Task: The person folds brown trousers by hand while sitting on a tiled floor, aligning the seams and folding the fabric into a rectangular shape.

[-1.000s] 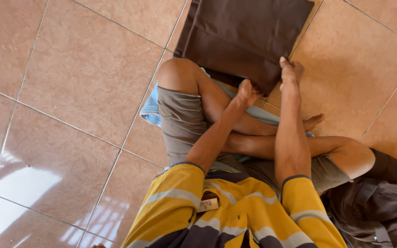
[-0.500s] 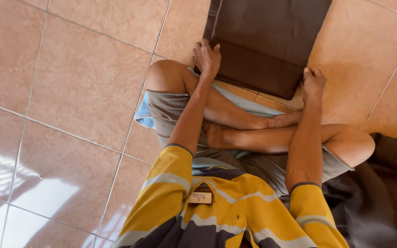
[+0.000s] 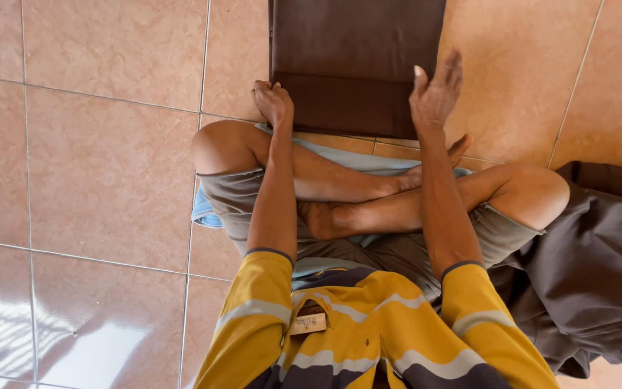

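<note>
Grey cloth heap (image 3: pixel 599 281), tiled floor (image 3: pixel 109 180)

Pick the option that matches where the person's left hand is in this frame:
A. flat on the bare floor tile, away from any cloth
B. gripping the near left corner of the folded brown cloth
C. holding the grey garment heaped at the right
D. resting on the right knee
B: the left hand is closed at the near left corner of the folded brown cloth, while the right hand is open over its right edge.
</note>
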